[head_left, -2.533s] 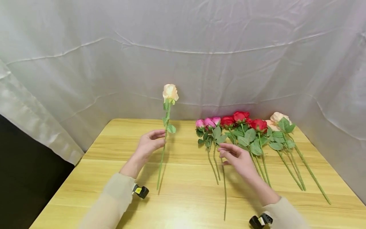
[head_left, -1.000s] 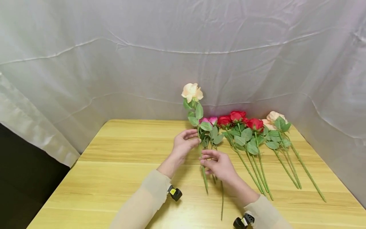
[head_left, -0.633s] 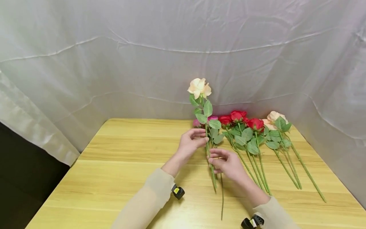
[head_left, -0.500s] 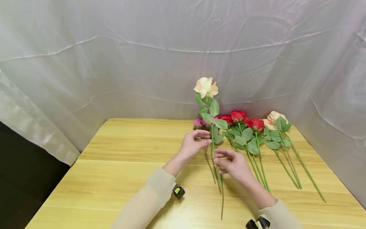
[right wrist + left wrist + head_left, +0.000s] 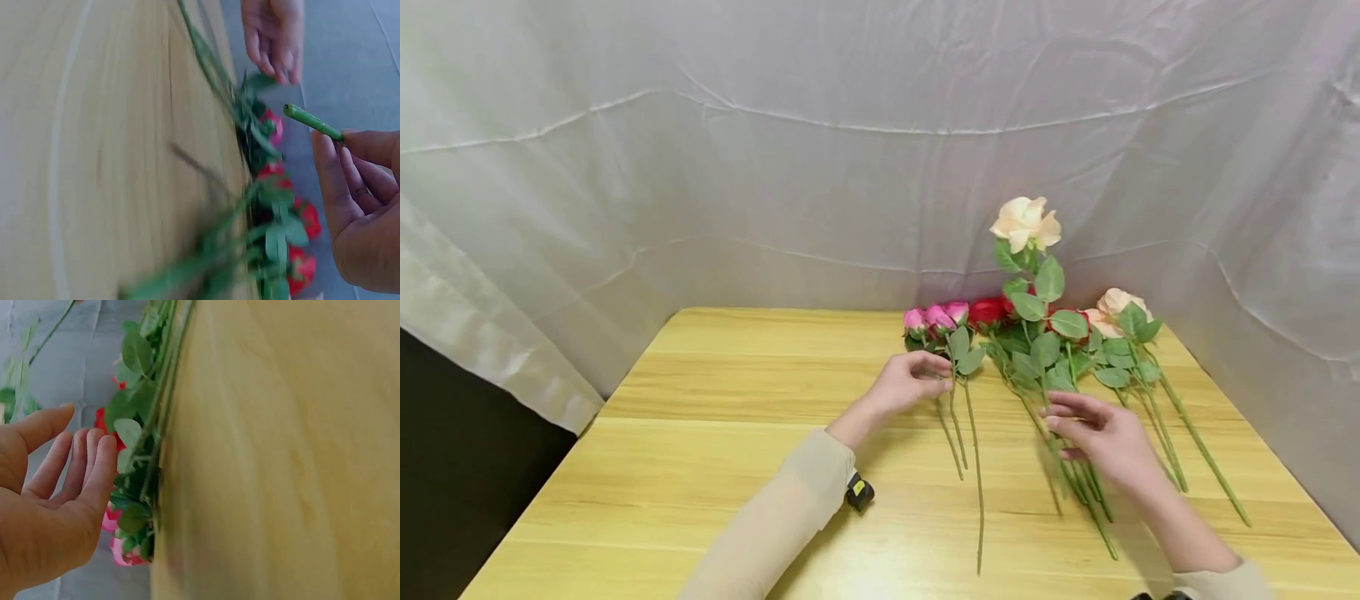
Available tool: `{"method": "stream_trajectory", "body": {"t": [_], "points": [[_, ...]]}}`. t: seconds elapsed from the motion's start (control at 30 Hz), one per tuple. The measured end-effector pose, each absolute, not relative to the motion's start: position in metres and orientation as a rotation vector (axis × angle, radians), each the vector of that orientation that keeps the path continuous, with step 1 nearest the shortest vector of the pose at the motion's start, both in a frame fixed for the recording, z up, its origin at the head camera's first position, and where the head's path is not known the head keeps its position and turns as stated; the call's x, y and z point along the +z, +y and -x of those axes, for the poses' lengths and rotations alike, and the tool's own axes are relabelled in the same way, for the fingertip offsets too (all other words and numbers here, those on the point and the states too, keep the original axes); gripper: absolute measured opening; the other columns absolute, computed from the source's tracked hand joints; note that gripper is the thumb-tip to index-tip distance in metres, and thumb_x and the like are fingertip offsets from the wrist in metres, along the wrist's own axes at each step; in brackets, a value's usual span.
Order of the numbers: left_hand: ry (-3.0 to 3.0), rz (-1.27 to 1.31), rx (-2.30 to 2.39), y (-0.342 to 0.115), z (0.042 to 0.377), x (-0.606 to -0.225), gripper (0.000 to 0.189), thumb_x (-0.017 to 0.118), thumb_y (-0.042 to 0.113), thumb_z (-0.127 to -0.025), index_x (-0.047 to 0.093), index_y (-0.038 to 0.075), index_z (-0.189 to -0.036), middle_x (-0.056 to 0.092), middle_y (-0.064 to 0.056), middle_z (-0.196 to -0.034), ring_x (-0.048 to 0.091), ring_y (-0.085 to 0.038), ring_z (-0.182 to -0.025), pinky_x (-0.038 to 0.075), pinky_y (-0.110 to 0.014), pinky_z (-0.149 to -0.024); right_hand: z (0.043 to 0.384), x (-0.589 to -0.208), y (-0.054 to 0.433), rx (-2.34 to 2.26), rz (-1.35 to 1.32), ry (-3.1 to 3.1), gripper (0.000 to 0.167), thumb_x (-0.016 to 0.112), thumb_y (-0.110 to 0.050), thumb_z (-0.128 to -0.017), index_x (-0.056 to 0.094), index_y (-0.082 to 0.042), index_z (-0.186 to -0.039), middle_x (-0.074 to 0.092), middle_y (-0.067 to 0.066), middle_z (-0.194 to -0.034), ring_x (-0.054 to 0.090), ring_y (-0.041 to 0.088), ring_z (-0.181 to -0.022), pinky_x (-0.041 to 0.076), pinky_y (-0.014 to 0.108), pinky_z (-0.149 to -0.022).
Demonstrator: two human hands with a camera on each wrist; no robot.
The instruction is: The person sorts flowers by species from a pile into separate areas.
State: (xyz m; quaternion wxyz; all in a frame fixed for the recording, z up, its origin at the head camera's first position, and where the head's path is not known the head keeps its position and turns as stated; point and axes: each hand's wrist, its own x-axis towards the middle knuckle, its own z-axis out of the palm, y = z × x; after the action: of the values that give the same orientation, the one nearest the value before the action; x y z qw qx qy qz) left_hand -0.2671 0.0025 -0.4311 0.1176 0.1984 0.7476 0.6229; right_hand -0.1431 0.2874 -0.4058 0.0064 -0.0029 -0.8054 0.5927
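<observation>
My right hand (image 5: 1105, 437) pinches the green stem (image 5: 309, 119) of a peach rose (image 5: 1026, 225) between thumb and fingers. The rose stands upright above the red roses (image 5: 985, 313), its leafy stem in front of them. To the left, my left hand (image 5: 906, 387) holds nothing; its fingers are loosely bent, as the left wrist view also shows. It hovers by the stems of several pink roses (image 5: 940, 318) lying on the table. Whether it touches those stems I cannot tell.
Further peach roses (image 5: 1123, 304) lie at the right of the wooden table (image 5: 760, 392), stems toward the front right. A pale grey curtain (image 5: 820, 192) hangs behind the table. At lower left is a dark area (image 5: 467, 467) beyond the table edge.
The upright peach rose began in my left hand at the left, moved right, and passed into my right hand. My right hand has carried it farther right; the left has let go.
</observation>
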Motion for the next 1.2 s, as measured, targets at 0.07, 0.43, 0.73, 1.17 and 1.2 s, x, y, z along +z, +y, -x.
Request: {"method": "stream_trajectory", "body": {"t": [0.07,0.43,0.73,1.17,1.2], "points": [[2.17,-0.584,1.808,0.002,0.269,-0.434,0.039,0.077,0.002,-0.091,0.067,-0.004,-0.128,0.072,-0.019,-0.121,0.07,-0.016,-0.092,0.062,-0.029,-0.086,0.14,-0.407,0.304,1.818,0.016,-2.526,0.051,0.075,-0.019,-0.099,0.059,-0.001,-0.144,0.075,-0.011,-0.11,0.073,0.008,-0.095,0.066,0.036,-0.076],[2.158,-0.606,1.617,0.003,0.272,-0.44,0.036,0.079,0.004,-0.09,0.07,-0.001,-0.125,0.075,-0.013,-0.12,0.071,-0.019,-0.107,0.056,-0.032,-0.099,0.123,-0.415,0.405,1.761,0.115,-2.566,0.031,0.07,-0.015,-0.102,0.07,-0.043,-0.117,0.074,-0.023,-0.105,0.072,-0.001,-0.092,0.065,0.03,-0.071],[2.156,-0.556,1.598,0.001,0.272,-0.441,0.037,0.079,0.003,-0.09,0.071,0.001,-0.126,0.074,-0.011,-0.122,0.07,-0.021,-0.109,0.052,-0.04,-0.108,0.122,-0.418,0.456,1.711,0.224,-2.674,0.027,0.069,-0.021,-0.103,0.067,-0.048,-0.11,0.074,-0.025,-0.102,0.07,-0.004,-0.089,0.065,0.031,-0.069],[2.116,-0.519,1.594,0.0,0.271,-0.443,0.035,0.079,0.005,-0.091,0.072,0.004,-0.124,0.075,-0.007,-0.119,0.069,-0.017,-0.107,0.055,-0.037,-0.104,0.132,-0.421,0.48,1.456,0.342,-2.969,0.058,0.053,-0.02,-0.11,0.037,0.022,-0.146,0.079,0.0,-0.105,0.073,0.01,-0.084,0.064,0.034,-0.072],[2.118,-0.517,1.592,0.001,0.27,-0.443,0.035,0.079,0.005,-0.09,0.072,0.004,-0.124,0.075,-0.007,-0.119,0.069,-0.017,-0.107,0.055,-0.037,-0.104,0.132,-0.422,0.48,1.42,0.34,-2.977,0.057,0.054,-0.02,-0.11,0.038,0.022,-0.145,0.079,0.002,-0.104,0.073,0.009,-0.082,0.064,0.034,-0.07]]}}
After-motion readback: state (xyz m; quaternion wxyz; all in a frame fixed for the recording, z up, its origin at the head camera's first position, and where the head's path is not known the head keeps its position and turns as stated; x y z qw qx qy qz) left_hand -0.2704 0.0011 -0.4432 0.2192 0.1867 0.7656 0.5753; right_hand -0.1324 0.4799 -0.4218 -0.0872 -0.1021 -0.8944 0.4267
